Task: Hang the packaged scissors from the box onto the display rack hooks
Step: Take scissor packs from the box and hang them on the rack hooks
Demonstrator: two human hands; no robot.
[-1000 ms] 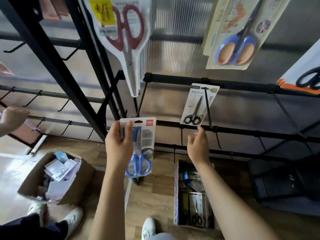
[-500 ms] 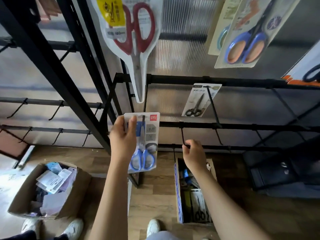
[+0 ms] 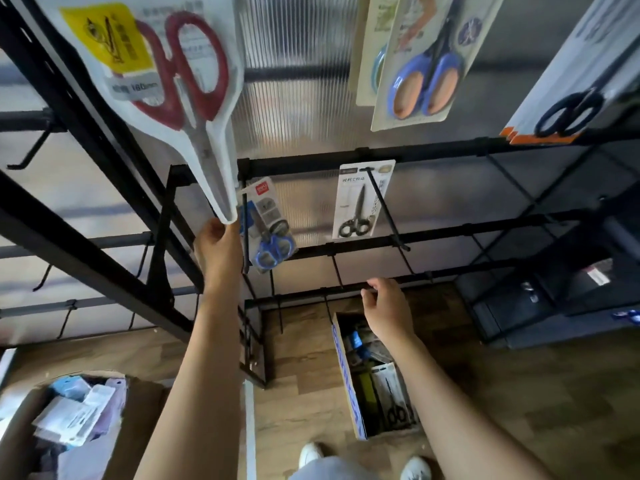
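Note:
My left hand (image 3: 218,251) is raised to the rack and holds the left edge of a blue-handled scissors pack (image 3: 270,226). The pack hangs tilted against a black hook rod (image 3: 245,237) under the upper rail (image 3: 311,161). I cannot tell whether the pack is threaded on the hook. My right hand (image 3: 384,306) hovers by the lower rail (image 3: 433,277) with loosely curled fingers, holding nothing. Below it an open box (image 3: 343,375) on the floor holds more packaged scissors (image 3: 394,400).
A red-handled scissors pack (image 3: 180,81), a blue-and-orange one (image 3: 426,81), a small black-handled one (image 3: 360,202) and another black one (image 3: 568,112) hang on the rack. A cardboard box of mixed packs (image 3: 138,410) sits at the lower left. My shoes (image 3: 311,455) stand on the wood floor.
My left hand lifted the blue-handled pack up and back to the hook under the upper rail. My right hand dropped from the hook area toward the lower rail.

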